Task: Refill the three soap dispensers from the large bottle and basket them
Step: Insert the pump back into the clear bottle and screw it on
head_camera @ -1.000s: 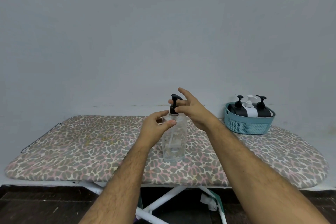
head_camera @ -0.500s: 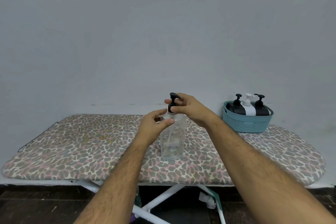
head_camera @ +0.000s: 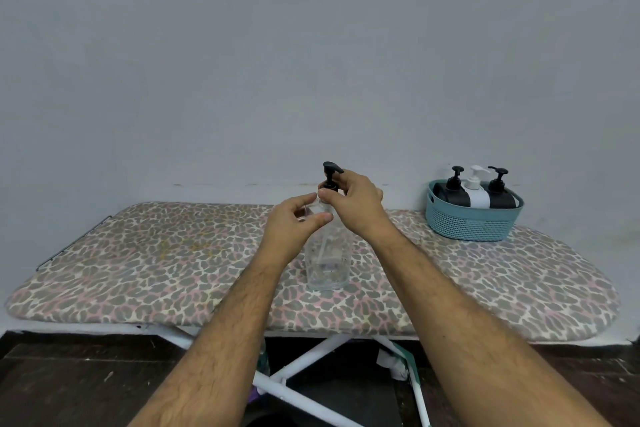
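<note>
A large clear bottle (head_camera: 327, 260) with a black pump top (head_camera: 330, 172) stands upright near the front middle of the leopard-print ironing board (head_camera: 138, 263). My left hand (head_camera: 294, 229) holds the bottle's shoulder between thumb and fingers. My right hand (head_camera: 353, 201) pinches the black pump collar at the neck. At the back right, a teal basket (head_camera: 471, 222) holds three dispensers: a black one (head_camera: 452, 192), a white one (head_camera: 478, 194) and another black one (head_camera: 500, 194).
The board stands against a plain grey wall on white crossed legs (head_camera: 304, 371). Dark wooden floor (head_camera: 69, 385) lies below the board's front edge. A thin metal rail (head_camera: 72, 239) runs along the board's left end.
My right hand has closed from spread fingers to a pinch on the pump collar. The left hand keeps its hold on the bottle, which stays in place.
</note>
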A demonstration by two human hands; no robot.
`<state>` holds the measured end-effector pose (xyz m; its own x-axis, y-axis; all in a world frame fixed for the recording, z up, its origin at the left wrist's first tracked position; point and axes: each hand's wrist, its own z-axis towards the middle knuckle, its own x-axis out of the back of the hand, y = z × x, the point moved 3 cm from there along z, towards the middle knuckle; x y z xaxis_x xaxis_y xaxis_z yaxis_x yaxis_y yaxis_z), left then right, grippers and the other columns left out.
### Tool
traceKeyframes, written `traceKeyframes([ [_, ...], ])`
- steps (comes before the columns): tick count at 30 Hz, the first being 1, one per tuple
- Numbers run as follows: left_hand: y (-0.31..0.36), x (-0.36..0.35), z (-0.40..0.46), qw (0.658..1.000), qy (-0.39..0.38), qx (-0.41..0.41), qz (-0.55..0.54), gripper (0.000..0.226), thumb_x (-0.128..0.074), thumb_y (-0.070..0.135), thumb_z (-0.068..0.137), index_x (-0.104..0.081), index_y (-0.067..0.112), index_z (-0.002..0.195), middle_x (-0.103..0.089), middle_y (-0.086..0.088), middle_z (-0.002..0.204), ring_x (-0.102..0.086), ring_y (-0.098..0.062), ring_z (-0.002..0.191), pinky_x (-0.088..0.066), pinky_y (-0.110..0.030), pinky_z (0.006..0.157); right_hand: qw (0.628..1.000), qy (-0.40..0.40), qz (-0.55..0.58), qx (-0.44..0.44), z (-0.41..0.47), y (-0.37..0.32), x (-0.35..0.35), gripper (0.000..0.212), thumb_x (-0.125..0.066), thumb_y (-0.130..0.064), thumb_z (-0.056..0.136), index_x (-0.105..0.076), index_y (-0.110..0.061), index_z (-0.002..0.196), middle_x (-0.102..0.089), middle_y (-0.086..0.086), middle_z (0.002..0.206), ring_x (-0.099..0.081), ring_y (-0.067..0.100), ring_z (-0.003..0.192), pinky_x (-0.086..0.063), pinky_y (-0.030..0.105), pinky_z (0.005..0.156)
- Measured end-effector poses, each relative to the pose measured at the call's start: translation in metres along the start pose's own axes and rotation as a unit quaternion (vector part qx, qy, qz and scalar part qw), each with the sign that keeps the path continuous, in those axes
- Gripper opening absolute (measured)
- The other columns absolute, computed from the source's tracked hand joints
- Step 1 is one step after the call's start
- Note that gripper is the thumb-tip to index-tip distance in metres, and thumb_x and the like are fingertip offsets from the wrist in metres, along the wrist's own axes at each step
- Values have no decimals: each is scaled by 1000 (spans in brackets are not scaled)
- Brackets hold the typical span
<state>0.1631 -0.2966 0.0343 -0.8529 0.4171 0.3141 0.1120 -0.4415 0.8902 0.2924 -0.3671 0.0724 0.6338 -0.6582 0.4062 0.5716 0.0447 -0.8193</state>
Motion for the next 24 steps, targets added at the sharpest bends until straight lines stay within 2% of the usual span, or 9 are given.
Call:
traceKeyframes([
  [3,0,-1,0,1000,7,1,5,60,-80,42,77,-63,25,132,-65,9,123,-59,-2,108,-48,-23,89,998,27,-54,-1,-2,-5,-3,16,-64,-32,88,-67,-27,102,-71,-10,114,-58,10,108,-17,31,84],
  [7,3,-2,-3,1000,9,0,-3,61,-80,45,76,-63,25,132,-65,8,117,-60,-1,106,-46,-18,80,995,46,-91,-15,-4,-11,-6,26,-61,-33,88,-66,-26,112,-72,-10,101,-60,12,99,-17,33,79],
  [11,3,-1,-6,1000,1,4,-9,58,-79,40,79,-61,26,133,-63,7,126,-58,-5,114,-48,-25,89,997,19,-70,-21,-10,-12,-1,30,-61,-36,90,-63,-28,119,-68,-15,113,-58,9,105,-21,34,86],
  [14,6,-1,-7,999,-15,12,-27,59,-75,38,84,-56,27,138,-58,6,136,-54,-9,124,-45,-28,93,1000,-20,-5,-19,-14,-7,8,49,-63,-44,89,-51,-36,136,-62,-14,126,-55,12,105,-37,41,101],
  [17,1,0,-13,997,-30,34,-69,74,-68,40,90,-33,24,153,-43,5,150,-44,-9,132,-41,-31,101,994,-49,78,-62,-28,8,15,70,-59,-52,93,-32,-28,152,-43,-3,151,-47,17,129,-43,46,107],
  [20,-20,-1,-27,995,-33,61,-73,79,-68,48,85,-34,22,152,-41,2,153,-45,-8,128,-43,-36,106,980,-103,122,-121,-48,30,13,81,-53,-64,90,-24,-25,156,-34,2,157,-39,21,140,-38,40,110],
  [22,-38,-5,-38,993,-46,86,-73,78,-71,45,83,-38,20,149,-48,-1,147,-55,-10,119,-53,-34,95,972,-128,132,-143,-59,46,7,90,-50,-76,82,-28,-27,154,-38,0,156,-44,20,136,-40,43,108],
  [24,-51,-11,-43,990,-48,102,-91,68,-71,27,89,-40,18,148,-54,-2,137,-60,-5,105,-56,-19,74,967,-144,139,-158,-65,61,1,77,-50,-72,84,-40,-28,146,-52,-4,143,-55,12,121,-48,38,97],
])
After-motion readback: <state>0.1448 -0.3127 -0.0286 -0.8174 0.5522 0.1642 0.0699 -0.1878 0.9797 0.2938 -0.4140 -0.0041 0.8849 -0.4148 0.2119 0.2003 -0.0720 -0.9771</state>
